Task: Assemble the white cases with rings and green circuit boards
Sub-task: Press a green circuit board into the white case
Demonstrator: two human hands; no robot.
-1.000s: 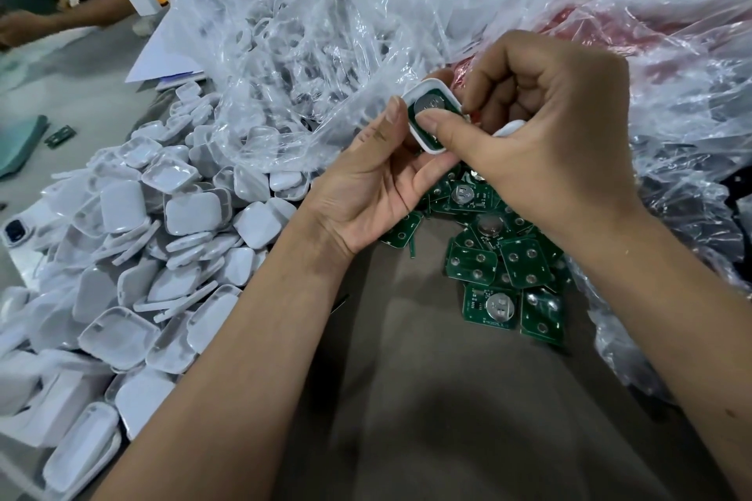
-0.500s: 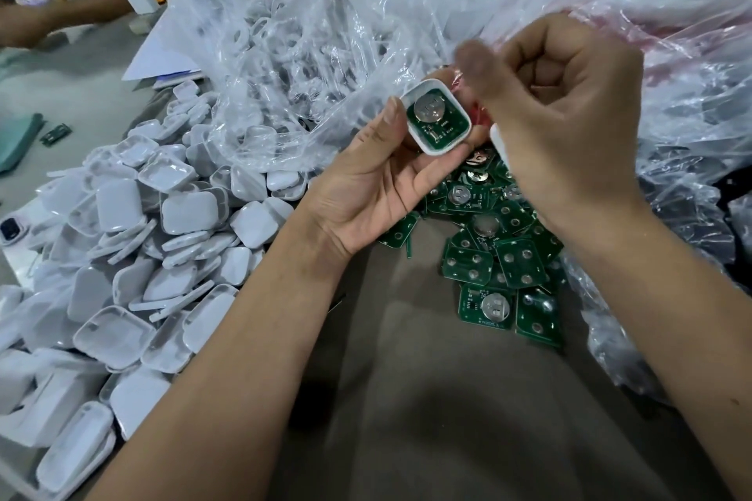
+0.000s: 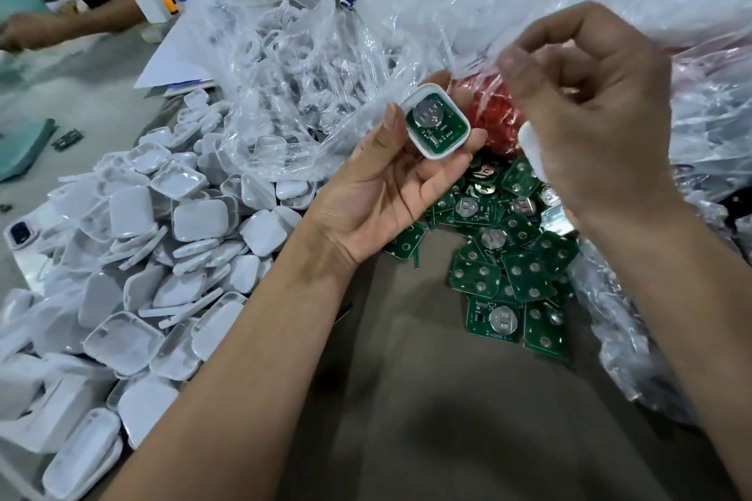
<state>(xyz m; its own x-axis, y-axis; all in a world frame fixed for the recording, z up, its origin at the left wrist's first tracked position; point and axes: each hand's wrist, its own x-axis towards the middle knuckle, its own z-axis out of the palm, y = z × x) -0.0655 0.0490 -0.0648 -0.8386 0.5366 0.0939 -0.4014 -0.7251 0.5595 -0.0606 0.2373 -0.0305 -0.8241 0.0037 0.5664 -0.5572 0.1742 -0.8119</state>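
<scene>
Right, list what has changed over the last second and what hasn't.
The right hand took its thumb off the green circuit board seated in the white case, lifted up and to the right, and now sits at the clear plastic bag, with a white piece tucked in its palm. The left hand kept its grip on the case; the piles of cases and boards did not move.

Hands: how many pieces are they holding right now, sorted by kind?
White case parts: 2, a white case in the left hand, a white piece in the right hand
Green circuit board: 1, inside the white case
Total: 3
</scene>
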